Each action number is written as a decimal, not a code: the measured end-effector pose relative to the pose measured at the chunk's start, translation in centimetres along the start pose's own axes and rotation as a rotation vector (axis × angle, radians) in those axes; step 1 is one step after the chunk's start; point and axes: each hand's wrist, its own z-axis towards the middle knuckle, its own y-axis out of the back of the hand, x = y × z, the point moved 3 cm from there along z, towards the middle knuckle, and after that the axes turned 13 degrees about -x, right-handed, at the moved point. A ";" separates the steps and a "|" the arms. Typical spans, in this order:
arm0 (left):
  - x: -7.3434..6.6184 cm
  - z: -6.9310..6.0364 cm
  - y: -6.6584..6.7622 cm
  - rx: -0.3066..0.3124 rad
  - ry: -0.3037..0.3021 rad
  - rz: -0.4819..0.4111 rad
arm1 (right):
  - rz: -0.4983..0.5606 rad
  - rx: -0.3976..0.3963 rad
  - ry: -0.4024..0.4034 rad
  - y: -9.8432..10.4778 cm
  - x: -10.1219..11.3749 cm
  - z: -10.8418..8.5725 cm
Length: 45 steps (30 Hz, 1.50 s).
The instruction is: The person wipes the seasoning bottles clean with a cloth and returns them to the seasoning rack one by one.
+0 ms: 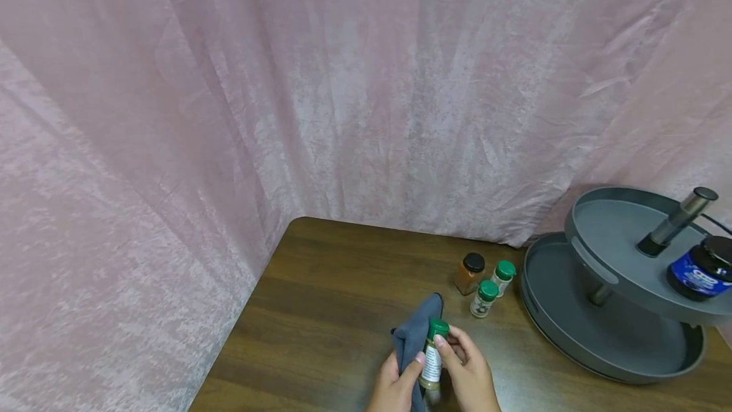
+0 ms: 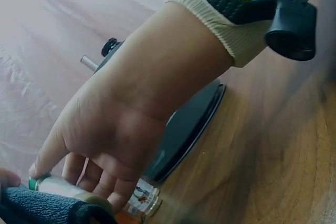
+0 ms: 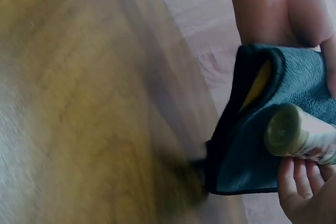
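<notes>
My left hand [image 1: 393,388] grips a folded blue-grey cloth [image 1: 413,334] near the table's front. A small spice jar [image 1: 431,364] with a green cap and white label leans against the cloth. Fingers and thumb of my right hand [image 1: 473,379] pinch that jar around its cap and upper side. From the right wrist view, the bottom of the jar [image 3: 283,132] faces the camera, with the cloth [image 3: 247,166] behind it. In the left wrist view the right hand [image 2: 113,135] holds the jar above the cloth [image 2: 47,205].
Beyond the hands stand two green-capped spice jars [image 1: 484,299] and a black-capped orange-brown jar [image 1: 470,274]. To the right is a grey two-tier round stand [image 1: 612,342], bearing a dark jar [image 1: 702,270] with a blue label on top. A pink curtain [image 1: 366,113] hangs behind the table.
</notes>
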 end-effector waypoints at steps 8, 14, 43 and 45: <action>-0.4 0.4 0.3 -0.068 -0.026 0.007 | -0.109 0.226 0.046 -1.2 0.1 -1.6; -0.6 0.8 1.0 -0.103 0.000 0.068 | -0.042 0.300 0.090 -1.4 0.2 -1.9; -0.4 0.3 0.2 -0.076 -0.029 -0.116 | -0.041 0.099 0.063 -0.9 0.2 -1.0; -0.4 0.4 0.3 -0.079 -0.025 -0.118 | -0.050 0.121 0.085 -1.1 0.0 -1.3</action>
